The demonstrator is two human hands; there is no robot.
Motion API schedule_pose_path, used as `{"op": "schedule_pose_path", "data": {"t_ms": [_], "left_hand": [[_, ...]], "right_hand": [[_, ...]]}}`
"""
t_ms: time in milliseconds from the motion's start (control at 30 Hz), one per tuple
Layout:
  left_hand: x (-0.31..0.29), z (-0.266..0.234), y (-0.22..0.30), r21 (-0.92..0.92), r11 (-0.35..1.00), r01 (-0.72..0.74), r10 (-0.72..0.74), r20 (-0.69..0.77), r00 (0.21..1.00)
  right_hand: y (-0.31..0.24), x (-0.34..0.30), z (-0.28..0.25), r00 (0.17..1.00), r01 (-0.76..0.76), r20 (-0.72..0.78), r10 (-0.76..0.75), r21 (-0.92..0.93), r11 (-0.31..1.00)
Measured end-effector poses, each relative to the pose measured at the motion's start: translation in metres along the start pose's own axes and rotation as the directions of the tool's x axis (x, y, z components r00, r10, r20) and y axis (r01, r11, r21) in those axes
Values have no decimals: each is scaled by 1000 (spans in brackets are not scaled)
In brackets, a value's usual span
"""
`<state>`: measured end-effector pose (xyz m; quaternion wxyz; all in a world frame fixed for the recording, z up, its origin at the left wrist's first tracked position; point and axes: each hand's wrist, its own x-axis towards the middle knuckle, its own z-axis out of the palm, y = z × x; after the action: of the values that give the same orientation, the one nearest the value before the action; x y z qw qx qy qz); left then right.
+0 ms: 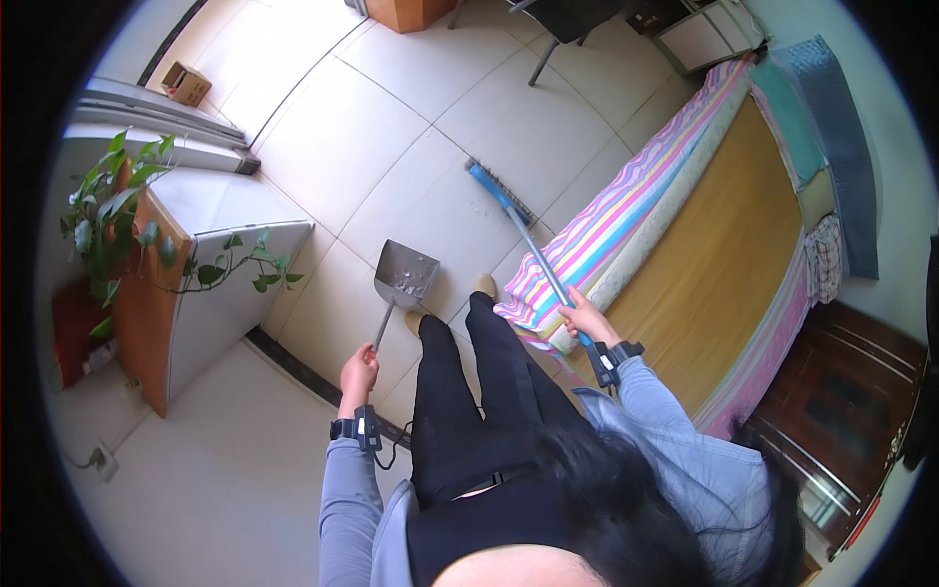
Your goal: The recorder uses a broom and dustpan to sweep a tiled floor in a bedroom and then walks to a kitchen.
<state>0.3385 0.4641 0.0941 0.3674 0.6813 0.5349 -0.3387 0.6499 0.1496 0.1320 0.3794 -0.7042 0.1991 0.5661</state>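
Observation:
My left hand [359, 372] is closed round the thin handle of a metal dustpan [407, 272]. Small pale bits of debris lie in the pan, which is at the tiled floor ahead of my feet. Gripped in my right hand [585, 319] is the grey and blue pole of a broom [540, 256]. Its blue head with dark bristles [501, 192] is farther out, to the right of the dustpan and apart from it. A few pale specks show on the tiles beside the broom head.
On the right stands a bed [704, 245] with a striped sheet hanging over its edge. A cabinet [245, 259] with a trailing green plant [112, 210] stands on the left. Farther off are a cardboard box [186, 85], a black chair [567, 22] and a wooden furniture piece [406, 12].

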Motion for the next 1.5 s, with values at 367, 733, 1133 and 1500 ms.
{"op": "schedule_pose_path", "data": {"t_ms": [367,733,1133,1500], "left_hand": [[35,-11,-4,94,990,-101,97,41,994],[53,-6,-6,67,994,-87,85,39,996],[61,-2,9,105,993,-44,39,55,998],[56,-8,22,118,992,-54,47,66,997]], "right_hand": [[11,142,4,982,138,108,-154,136,981],[-8,42,129,944,-294,314,103,657,694],[-10,68,49,994,102,24,-102,-11,995],[44,-10,172,923,-25,354,147,-328,944]]}}
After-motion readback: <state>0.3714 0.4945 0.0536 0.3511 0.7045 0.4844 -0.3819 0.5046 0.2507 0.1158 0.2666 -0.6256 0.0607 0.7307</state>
